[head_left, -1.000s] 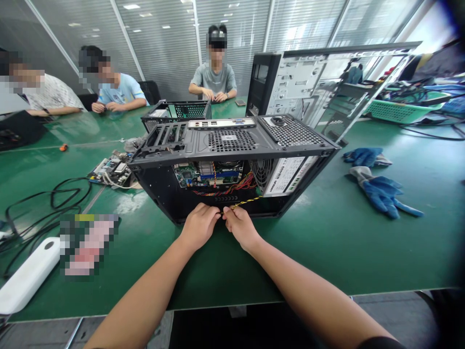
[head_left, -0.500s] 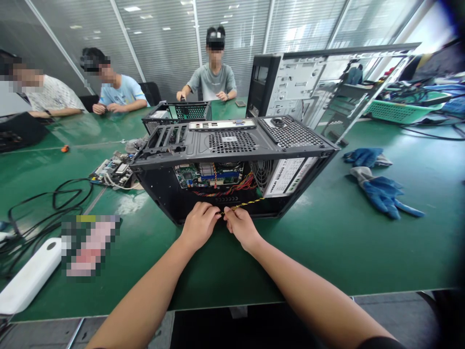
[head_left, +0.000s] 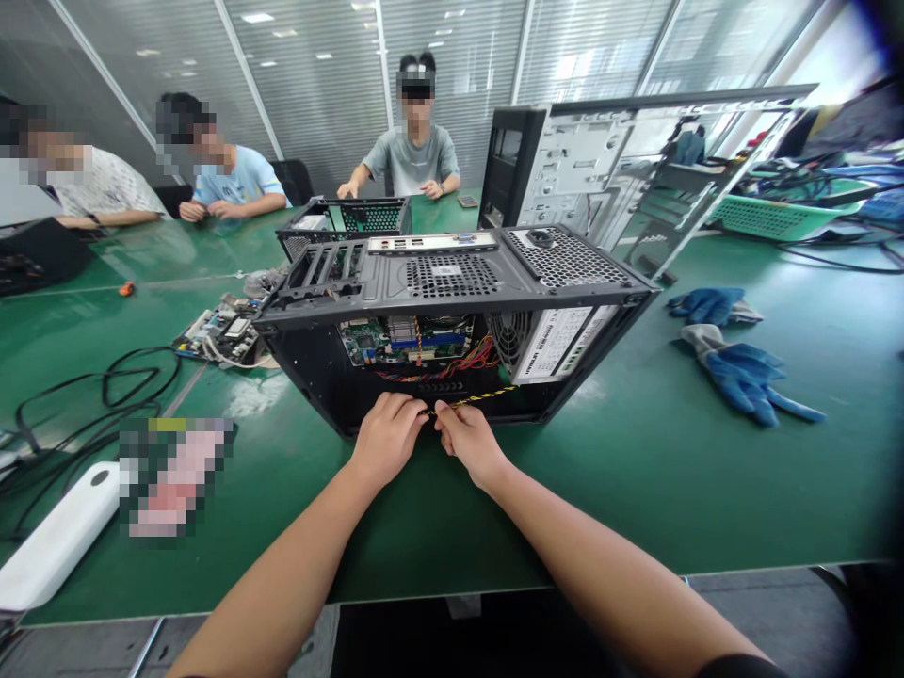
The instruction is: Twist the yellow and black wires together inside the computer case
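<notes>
Cable [head_left: 486, 395], twisted yellow-and-black, sits pinched by the left hand [head_left: 387, 440] and right hand [head_left: 472, 446]; I'd fear a hard tug scraping it against the computer case [head_left: 381, 308].

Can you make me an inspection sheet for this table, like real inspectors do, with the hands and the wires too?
Surface: green table, shiny.
Job's things: open case, with a board and power supply inside.
Clutter: blue gloves at right; loose board and white block at left.
Left hand: pinching the yellow-black cable; its end is hidden.
Right hand: pinching the same cable, close beside.
Cables: red wires in the case; black cords looped at left.
Surroundings: three people across the table; second case behind; green basket far right.
</notes>
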`<state>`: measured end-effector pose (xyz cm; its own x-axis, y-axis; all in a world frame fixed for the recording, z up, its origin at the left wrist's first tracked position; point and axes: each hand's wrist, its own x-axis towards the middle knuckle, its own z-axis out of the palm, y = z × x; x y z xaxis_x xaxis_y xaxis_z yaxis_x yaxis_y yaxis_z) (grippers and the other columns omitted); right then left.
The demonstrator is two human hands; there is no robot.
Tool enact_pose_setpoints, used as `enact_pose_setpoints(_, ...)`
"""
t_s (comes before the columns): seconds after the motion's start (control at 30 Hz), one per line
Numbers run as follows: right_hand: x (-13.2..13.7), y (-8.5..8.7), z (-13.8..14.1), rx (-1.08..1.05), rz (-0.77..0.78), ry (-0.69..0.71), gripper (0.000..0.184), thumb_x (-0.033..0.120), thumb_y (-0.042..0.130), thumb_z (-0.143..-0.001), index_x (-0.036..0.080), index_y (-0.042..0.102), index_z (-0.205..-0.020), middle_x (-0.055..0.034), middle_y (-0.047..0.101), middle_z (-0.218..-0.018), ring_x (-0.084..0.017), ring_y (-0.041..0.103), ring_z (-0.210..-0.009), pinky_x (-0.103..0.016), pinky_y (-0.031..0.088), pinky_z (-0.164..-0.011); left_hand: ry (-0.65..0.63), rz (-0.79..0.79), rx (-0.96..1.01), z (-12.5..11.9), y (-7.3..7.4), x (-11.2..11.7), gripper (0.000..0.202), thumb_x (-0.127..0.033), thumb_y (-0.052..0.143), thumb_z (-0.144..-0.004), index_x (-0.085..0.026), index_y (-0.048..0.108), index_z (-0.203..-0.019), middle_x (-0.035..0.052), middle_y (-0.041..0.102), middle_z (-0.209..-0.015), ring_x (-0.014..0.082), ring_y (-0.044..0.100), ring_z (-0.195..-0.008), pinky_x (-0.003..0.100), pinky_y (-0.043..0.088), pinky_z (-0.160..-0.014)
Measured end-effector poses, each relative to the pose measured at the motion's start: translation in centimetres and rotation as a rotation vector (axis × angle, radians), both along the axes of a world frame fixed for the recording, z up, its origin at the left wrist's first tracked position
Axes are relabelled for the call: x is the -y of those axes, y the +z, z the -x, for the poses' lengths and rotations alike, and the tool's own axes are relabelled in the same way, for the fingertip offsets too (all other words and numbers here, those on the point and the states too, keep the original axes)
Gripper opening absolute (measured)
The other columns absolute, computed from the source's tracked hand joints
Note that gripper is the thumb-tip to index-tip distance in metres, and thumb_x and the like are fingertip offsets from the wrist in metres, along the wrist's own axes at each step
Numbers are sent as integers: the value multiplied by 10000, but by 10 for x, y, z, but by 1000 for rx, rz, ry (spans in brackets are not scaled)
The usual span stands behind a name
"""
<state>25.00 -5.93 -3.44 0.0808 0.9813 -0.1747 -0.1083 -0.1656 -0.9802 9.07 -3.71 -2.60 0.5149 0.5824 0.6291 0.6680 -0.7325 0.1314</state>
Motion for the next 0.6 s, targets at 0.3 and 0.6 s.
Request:
enact_pose_setpoints(0.3,1,1,0,-14,-44,32,442,581,600,-839,197,541,-628,64,422,-398,-99,416,-377,-254,314,-441,3,38,-40,0,2,1,175,-240,490,-1006,-175,646,-962,65,644,-855,216,538,-803,350,501,-722)
enact_pose_setpoints(0.6,1,0,0,-21,-37,15,418,554,610,-840,200,533,-633,66,421,-403,-101,421,-382,-254,321,-444,2,71,-43,0,1,1,189,-251,472,-1012,-176,641,-974,68,636,-870,218,537,-810,357,503,-736)
